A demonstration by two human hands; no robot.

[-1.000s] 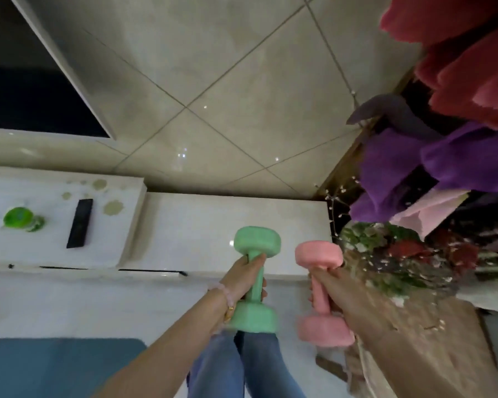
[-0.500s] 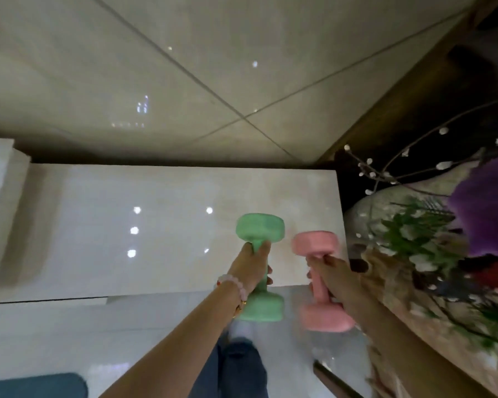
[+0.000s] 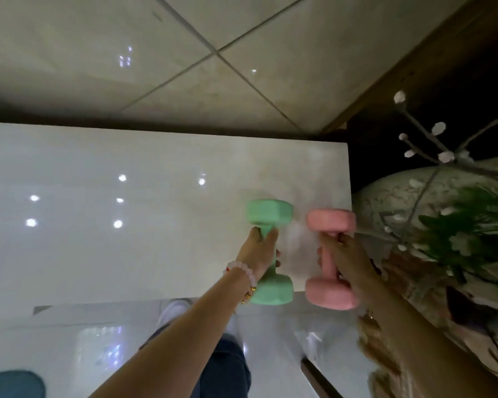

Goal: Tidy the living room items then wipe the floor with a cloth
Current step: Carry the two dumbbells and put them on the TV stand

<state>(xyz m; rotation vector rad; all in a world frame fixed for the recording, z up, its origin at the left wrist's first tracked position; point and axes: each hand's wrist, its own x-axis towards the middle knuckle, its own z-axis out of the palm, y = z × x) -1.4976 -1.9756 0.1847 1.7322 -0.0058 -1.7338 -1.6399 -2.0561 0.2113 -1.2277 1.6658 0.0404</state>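
Head view: left grip (image 3: 259, 255) clasps green dumbbell (image 3: 270, 215) above desk (image 3: 127, 248). At desk's right edge, right grip (image 3: 348, 262) clasps pink dumbbell (image 3: 331, 222).

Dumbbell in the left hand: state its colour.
The dumbbell gripped by the left hand is mint green; the head view shows it.

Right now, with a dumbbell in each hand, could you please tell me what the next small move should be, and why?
Probably lower both onto the white cabinet top and let go: the left hand grips the green dumbbell and the right hand grips the pink dumbbell side by side over its right end.
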